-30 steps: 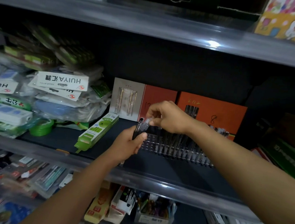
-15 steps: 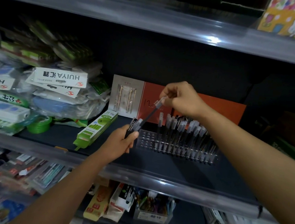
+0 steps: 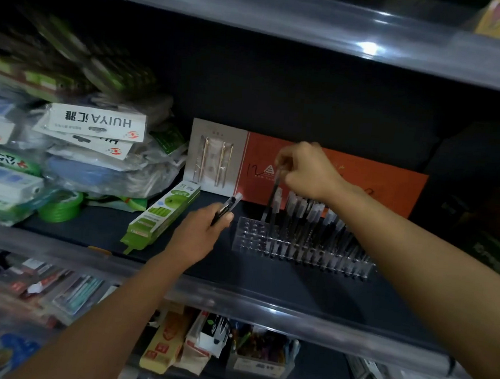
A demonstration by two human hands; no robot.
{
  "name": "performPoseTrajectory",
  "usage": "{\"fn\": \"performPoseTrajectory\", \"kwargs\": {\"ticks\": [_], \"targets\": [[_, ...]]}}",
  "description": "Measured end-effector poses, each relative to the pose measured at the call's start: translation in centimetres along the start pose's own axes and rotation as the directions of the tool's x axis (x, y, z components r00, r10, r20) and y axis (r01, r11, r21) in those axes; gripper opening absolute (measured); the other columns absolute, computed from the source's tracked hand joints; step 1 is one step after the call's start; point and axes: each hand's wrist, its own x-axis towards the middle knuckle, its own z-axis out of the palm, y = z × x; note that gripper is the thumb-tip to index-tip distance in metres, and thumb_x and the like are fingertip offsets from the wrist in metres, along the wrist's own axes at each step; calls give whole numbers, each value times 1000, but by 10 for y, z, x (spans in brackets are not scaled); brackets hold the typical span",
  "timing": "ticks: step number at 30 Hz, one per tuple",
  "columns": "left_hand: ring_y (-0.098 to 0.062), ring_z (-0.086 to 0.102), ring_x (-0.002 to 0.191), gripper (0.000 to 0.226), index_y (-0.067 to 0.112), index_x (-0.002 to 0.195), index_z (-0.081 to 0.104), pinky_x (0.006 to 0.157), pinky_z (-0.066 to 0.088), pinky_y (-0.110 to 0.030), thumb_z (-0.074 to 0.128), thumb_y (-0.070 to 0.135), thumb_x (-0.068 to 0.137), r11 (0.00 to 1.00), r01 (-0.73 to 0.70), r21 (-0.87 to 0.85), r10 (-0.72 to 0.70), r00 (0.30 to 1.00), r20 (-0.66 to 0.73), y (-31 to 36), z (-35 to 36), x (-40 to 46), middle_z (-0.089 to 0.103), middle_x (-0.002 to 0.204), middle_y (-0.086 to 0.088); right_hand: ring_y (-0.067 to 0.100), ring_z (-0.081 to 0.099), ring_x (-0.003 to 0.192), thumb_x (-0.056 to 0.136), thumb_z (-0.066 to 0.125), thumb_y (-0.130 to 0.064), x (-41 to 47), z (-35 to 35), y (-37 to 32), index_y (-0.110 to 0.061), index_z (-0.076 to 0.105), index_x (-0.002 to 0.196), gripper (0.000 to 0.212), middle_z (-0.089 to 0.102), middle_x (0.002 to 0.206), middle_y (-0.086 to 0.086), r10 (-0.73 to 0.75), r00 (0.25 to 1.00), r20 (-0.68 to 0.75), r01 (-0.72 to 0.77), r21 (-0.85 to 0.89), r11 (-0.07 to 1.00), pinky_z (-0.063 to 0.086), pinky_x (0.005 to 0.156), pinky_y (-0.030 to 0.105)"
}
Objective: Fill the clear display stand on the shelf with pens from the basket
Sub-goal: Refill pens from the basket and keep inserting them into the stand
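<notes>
Dark shelf (image 3: 265,278), left to right: heap of bagged stationery packets with white header cards (image 3: 74,143); roll of green tape (image 3: 59,207); long green-and-white box (image 3: 162,212). Left hand (image 3: 199,233) grips a small bundle of dark pens (image 3: 226,207) just left of the clear plastic display stand (image 3: 247,237). Right hand (image 3: 307,171) pinches one dark pen (image 3: 272,197) upright over the stand's left end, beside rows of standing pens (image 3: 323,235); orange boxes (image 3: 394,190) behind.
</notes>
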Motion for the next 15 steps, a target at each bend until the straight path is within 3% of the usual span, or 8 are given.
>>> {"fn": "performPoseTrajectory", "kwargs": {"ticks": [11, 15], "targets": [[-17, 57, 46, 23, 26, 77, 51, 60, 55, -49, 47, 40, 95, 1000, 28, -5, -28, 999, -22, -4, 5, 3, 50, 52, 5, 25, 59, 72, 69, 50, 5, 10, 15, 10, -5, 66, 70, 18, 65, 69, 9, -18, 1000, 0, 18, -79, 997, 54, 63, 37], [-25, 57, 55, 27, 21, 84, 54, 60, 53, -53, 46, 44, 94, 1000, 18, 8, -18, 1000, -12, -7, 6, 3, 51, 58, 1, 23, 63, 72, 72, 54, 6, 8, 12, 7, -2, 69, 76, 17, 68, 73, 10, -27, 1000, 7, 28, -50, 998, 54, 64, 33]]}}
